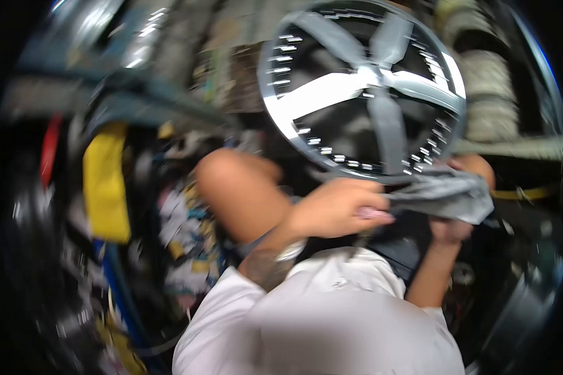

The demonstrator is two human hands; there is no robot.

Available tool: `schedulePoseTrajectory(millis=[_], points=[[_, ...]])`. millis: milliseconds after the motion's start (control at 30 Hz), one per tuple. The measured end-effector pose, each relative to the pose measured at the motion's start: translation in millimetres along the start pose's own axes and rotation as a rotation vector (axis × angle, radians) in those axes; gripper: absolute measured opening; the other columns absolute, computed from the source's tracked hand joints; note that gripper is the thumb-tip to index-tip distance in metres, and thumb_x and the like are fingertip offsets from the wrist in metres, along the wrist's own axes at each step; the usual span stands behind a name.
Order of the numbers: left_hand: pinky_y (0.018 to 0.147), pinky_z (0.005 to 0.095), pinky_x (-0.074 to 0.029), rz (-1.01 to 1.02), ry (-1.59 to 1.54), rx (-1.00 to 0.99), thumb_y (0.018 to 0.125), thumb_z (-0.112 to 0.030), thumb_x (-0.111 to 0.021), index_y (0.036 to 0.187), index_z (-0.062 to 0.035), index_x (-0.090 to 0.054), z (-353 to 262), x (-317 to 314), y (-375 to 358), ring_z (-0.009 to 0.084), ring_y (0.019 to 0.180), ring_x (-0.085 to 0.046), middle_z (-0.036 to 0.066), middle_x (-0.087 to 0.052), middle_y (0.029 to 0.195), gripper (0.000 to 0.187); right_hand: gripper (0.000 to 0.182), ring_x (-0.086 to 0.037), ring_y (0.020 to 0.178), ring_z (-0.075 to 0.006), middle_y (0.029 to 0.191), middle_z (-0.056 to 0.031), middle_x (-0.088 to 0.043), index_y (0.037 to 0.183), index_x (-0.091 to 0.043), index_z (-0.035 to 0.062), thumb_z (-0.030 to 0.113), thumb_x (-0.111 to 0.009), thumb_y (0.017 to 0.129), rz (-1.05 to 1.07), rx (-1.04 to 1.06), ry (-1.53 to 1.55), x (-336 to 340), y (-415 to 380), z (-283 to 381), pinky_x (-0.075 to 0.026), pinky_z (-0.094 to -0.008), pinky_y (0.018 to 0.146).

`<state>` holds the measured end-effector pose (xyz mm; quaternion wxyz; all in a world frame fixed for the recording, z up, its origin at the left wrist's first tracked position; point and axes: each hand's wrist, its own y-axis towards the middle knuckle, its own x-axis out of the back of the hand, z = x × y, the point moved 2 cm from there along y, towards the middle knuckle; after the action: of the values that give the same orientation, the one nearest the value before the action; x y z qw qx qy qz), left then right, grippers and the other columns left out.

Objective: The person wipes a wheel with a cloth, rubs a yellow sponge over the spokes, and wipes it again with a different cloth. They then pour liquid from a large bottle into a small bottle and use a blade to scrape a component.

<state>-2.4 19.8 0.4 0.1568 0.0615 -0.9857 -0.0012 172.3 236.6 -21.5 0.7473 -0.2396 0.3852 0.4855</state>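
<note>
Head view: your right fingers (451, 231) hold a grey cloth (444, 195) just beside the near edge of the five-spoke wheel (370, 76); your left hand (338, 207) curls at the cloth's left end, its grip too blurred to tell.

Blurry pic, glare on wheel (370, 76), dk edges
</note>
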Motion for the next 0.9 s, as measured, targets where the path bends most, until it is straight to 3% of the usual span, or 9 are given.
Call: schedulePoseTrajectory(millis=[67, 100, 167, 333, 433, 567, 700, 833, 900], points=[[0.071, 0.0428, -0.050, -0.098, 0.034, -0.008, 0.097, -0.037, -0.072, 0.090, -0.0039, -0.068, -7, -36, 32, 0.0338, 0.082, -0.065, 0.012, -0.061, 0.088, 0.034, 0.068, -0.062, 0.123, -0.0378, 0.131, -0.0241, -0.062, 0.141, -0.052, -0.0035, 0.055, -0.041, 0.107, -0.270, 0.044, 0.027, 23, -6, 18, -0.050, -0.0568, 0.108], [0.072, 0.0442, -0.050, -0.122, 0.156, 0.016, 0.097, -0.038, -0.072, 0.090, -0.0038, -0.069, 12, 11, -18, 0.0354, 0.083, -0.066, 0.012, -0.063, 0.088, 0.035, 0.062, -0.063, 0.122, -0.0350, 0.127, -0.0216, -0.063, 0.140, -0.052, -0.0031, 0.050, -0.046, 0.108, -0.157, 0.029, 0.054, 23, 21, -62, -0.052, -0.0527, 0.107], [0.072, 0.0428, -0.050, -0.151, 0.054, 0.028, 0.097, -0.037, -0.073, 0.090, -0.0036, -0.069, 13, -27, -13, 0.0339, 0.080, -0.065, 0.011, -0.063, 0.088, 0.035, 0.054, -0.063, 0.122, -0.0313, 0.128, -0.0202, -0.064, 0.139, -0.053, -0.0026, 0.042, -0.047, 0.109, -0.253, -0.017, -0.266, 35, -6, -34, -0.054, -0.0468, 0.104], [0.069, 0.0383, -0.050, -0.219, -0.215, 0.064, 0.097, -0.031, -0.074, 0.086, -0.0013, -0.070, 4, -26, -45, 0.0287, 0.076, -0.064, 0.010, -0.063, 0.087, 0.032, 0.061, -0.061, 0.122, -0.0277, 0.134, -0.0190, -0.061, 0.137, -0.055, -0.0029, 0.047, -0.055, 0.103, 0.018, 0.108, -1.119, 74, 6, 27, -0.049, -0.0396, 0.104], [0.069, 0.0360, -0.051, -0.239, -0.233, 0.002, 0.096, -0.027, -0.076, 0.086, -0.0001, -0.071, -10, -33, -67, 0.0254, 0.077, -0.065, 0.010, -0.065, 0.091, 0.029, 0.065, -0.063, 0.105, -0.0272, 0.122, -0.0188, -0.062, 0.124, -0.062, -0.0039, 0.054, -0.063, 0.094, 0.104, 0.128, -1.063, 85, 15, 34, -0.051, -0.0397, 0.095], [0.076, 0.0354, -0.052, -0.446, -0.052, 0.057, 0.095, -0.022, -0.075, 0.089, -0.0016, -0.073, -24, -23, -90, 0.0250, 0.084, -0.068, 0.012, -0.070, 0.104, 0.022, 0.092, -0.062, 0.105, -0.0318, 0.118, -0.0208, -0.061, 0.118, -0.060, -0.0055, 0.076, -0.067, 0.077, 0.335, 0.136, -0.707, 59, 9, 5, -0.051, -0.0426, 0.094], [0.080, 0.0343, -0.053, -0.720, -0.007, 0.046, 0.092, -0.010, -0.073, 0.084, 0.0007, -0.071, -33, -6, -134, 0.0235, 0.089, -0.070, 0.015, -0.072, 0.115, 0.014, 0.074, -0.064, 0.117, -0.0309, 0.131, -0.0209, -0.061, 0.133, -0.054, -0.0042, 0.057, -0.064, 0.093, 0.089, -0.006, -0.605, 75, -15, -19, -0.053, -0.0456, 0.102], [0.073, 0.0339, -0.054, -0.897, 0.041, -0.005, 0.091, -0.006, -0.074, 0.083, 0.0012, -0.069, -34, -16, -168, 0.0242, 0.082, -0.072, 0.013, -0.074, 0.098, 0.012, 0.065, -0.063, 0.125, -0.0332, 0.138, -0.0198, -0.060, 0.142, -0.050, -0.0015, 0.046, -0.061, 0.100, -0.231, -0.062, -0.349, 90, -14, -37, -0.053, -0.0481, 0.106], [0.071, 0.0342, -0.055, -0.883, 0.056, 0.016, 0.091, -0.005, -0.073, 0.082, 0.0009, -0.068, -35, -23, -174, 0.0257, 0.079, -0.072, 0.013, -0.075, 0.093, 0.012, 0.056, -0.062, 0.120, -0.0284, 0.136, -0.0169, -0.059, 0.138, -0.051, -0.0007, 0.041, -0.058, 0.102, 0.037, -0.076, -0.680, 78, -7, -29, -0.052, -0.0431, 0.103]])
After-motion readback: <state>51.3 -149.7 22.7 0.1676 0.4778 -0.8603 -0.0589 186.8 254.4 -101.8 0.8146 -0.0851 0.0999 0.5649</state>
